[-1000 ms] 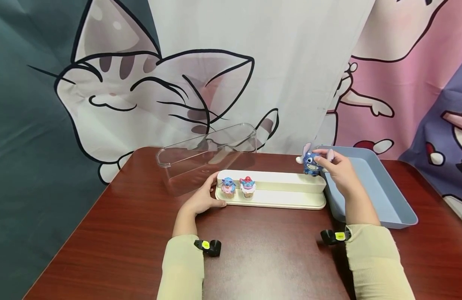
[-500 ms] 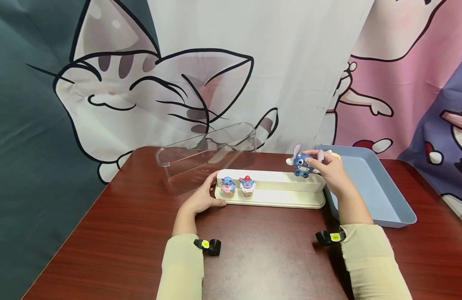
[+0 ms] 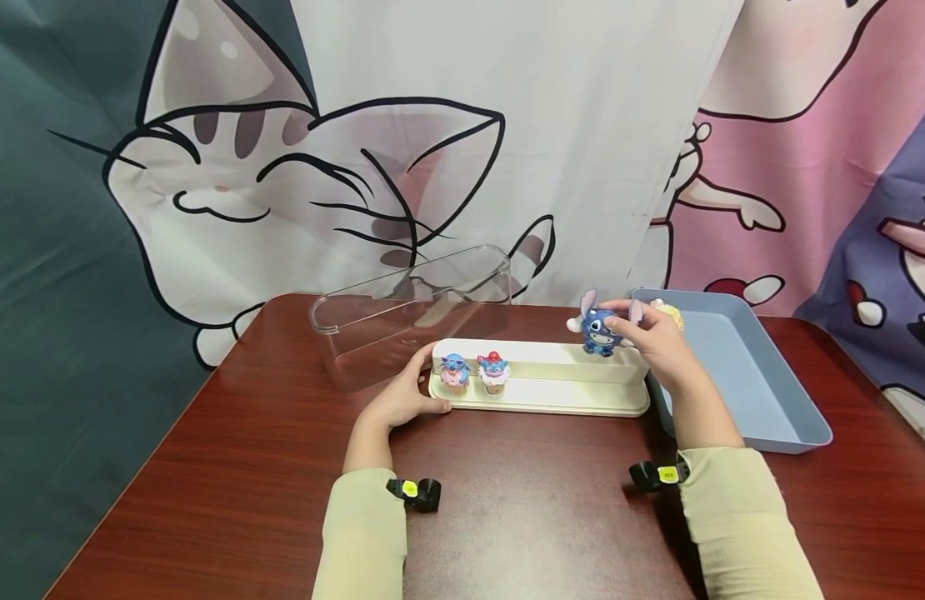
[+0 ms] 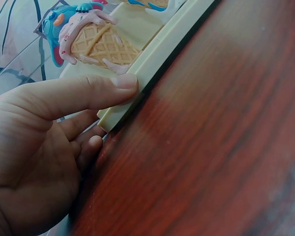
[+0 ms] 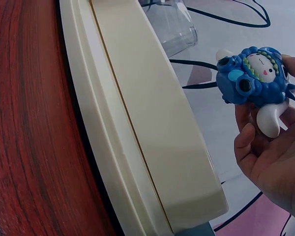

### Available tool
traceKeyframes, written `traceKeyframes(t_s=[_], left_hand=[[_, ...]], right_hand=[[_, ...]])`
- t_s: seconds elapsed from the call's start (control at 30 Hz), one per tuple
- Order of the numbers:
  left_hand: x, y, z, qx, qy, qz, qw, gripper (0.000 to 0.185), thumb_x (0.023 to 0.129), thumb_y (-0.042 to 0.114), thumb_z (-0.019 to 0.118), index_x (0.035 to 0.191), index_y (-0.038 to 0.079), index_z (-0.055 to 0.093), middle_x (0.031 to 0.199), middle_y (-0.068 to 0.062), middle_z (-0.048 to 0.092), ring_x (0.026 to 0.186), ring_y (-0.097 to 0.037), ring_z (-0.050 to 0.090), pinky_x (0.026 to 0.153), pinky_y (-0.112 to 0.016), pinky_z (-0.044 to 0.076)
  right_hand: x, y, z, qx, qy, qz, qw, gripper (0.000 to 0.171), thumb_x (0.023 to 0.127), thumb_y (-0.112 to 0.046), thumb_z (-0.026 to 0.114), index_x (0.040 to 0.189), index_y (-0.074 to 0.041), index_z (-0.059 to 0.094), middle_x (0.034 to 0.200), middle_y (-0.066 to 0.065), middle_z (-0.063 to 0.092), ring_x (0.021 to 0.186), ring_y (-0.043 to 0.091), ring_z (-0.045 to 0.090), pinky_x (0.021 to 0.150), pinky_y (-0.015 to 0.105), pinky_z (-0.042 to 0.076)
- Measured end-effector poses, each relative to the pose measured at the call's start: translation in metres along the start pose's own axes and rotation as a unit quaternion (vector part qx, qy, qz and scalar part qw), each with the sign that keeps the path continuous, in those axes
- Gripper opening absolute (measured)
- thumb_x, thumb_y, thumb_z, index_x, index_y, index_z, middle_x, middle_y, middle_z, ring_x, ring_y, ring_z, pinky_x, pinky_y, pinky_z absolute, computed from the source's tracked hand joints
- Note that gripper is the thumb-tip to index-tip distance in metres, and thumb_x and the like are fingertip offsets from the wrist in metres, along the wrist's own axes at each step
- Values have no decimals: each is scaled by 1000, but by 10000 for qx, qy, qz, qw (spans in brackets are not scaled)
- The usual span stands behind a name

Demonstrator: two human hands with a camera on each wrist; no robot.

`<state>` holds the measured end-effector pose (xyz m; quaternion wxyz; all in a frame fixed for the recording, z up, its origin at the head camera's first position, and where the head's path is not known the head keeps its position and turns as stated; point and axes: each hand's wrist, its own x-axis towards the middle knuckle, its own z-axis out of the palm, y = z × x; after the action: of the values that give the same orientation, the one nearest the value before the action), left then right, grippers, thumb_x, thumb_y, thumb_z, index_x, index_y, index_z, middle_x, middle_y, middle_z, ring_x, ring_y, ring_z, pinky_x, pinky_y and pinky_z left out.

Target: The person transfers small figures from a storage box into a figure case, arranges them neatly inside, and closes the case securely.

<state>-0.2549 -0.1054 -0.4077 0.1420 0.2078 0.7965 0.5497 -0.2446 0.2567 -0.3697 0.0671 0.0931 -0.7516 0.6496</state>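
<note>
My right hand (image 3: 657,340) pinches a dark blue figurine (image 3: 599,335) with long ears and a pale face. It is held over the upper step at the right end of a cream two-step display base (image 3: 563,398); in the right wrist view the figurine (image 5: 258,76) is beside that step. My left hand (image 3: 399,397) grips the base's left end, thumb on the front rim and fingers behind. On the lower step stand two small figurines: a blue one (image 3: 455,372) in a waffle cone and a red-topped one (image 3: 494,372) to its right.
A clear plastic cover (image 3: 410,325) stands behind the base at left. The light blue tray (image 3: 755,375) lies to the right, with a yellowish figurine (image 3: 668,313) at its far left corner, partly behind my right hand. A printed curtain hangs behind the table.
My right hand has carried the blue figurine left, from the right end of the upper step to farther in over it. A yellowish figurine in the tray has come into view. My left hand stays put.
</note>
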Motion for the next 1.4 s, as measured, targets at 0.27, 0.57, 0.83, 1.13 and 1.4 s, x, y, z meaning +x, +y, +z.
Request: traceKeyframes(t_s=[0.27, 0.57, 0.83, 1.13, 1.4], left_hand=[[-1, 0, 0, 64, 16, -42, 10000, 93, 72, -6, 73, 145, 0, 17, 141, -22, 31, 128, -35, 29, 105, -49, 21], [-2, 1, 0, 98, 31, -56, 9999, 93, 72, -6, 73, 145, -1, 16, 141, -22, 31, 128, -35, 29, 105, -49, 22], [-2, 1, 0, 33, 13, -78, 10000, 93, 72, -6, 73, 145, -1, 16, 142, -22, 30, 129, -35, 28, 106, -48, 21], [-2, 3, 0, 37, 1, -85, 10000, 93, 72, -6, 73, 145, 0, 15, 142, -22, 29, 130, -36, 27, 106, -48, 20], [-2, 3, 0, 76, 38, -103, 9999, 93, 72, -6, 73, 145, 0, 16, 142, -22, 30, 130, -35, 27, 106, -49, 21]], right_hand=[[0, 1, 4, -383, -109, 12, 9992, 14, 90, -16, 62, 98, -26, 67, 86, -10, 66, 80, 4, 60, 75, 17, 48], [1, 2, 7, -391, -317, -90, 9987, 15, 89, -11, 61, 101, -17, 69, 85, -9, 67, 79, 5, 59, 73, 18, 47], [1, 1, 13, -317, -437, -159, 9984, 14, 88, -9, 63, 78, -19, 64, 97, -11, 65, 88, 6, 58, 75, 17, 45], [2, 1, 18, -449, -432, -16, 9981, 16, 87, -11, 65, 72, -8, 58, 99, -12, 65, 92, 6, 57, 78, 17, 43], [1, 2, 21, -1014, -555, 245, 9930, 30, 85, -21, 68, 110, -4, 64, 91, -7, 66, 86, 6, 58, 76, 19, 44]])
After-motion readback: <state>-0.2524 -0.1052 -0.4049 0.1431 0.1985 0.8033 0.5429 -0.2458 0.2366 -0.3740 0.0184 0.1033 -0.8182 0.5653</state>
